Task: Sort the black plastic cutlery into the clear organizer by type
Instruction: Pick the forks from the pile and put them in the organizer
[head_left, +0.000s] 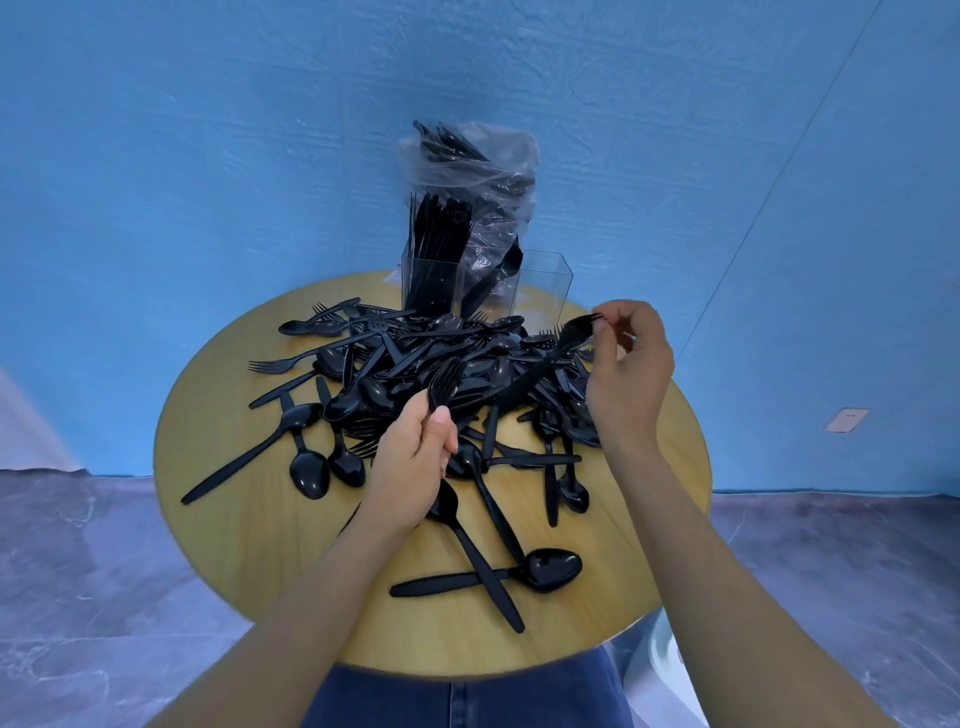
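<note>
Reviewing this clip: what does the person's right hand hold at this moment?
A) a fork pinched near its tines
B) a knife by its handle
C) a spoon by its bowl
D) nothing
A: the right hand pinches a black fork near its tines, handle slanting down over the pile; the left hand grips another fork.

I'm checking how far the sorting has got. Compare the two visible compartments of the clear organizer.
The left compartment is packed with upright black cutlery that sticks out above its rim; the right compartment looks empty and see-through. The left one stands in front of a plastic bag of more cutlery; the right one stands against the blue wall. Both are clear, square-sided and open-topped, at the far edge of the round wooden table.
</note>
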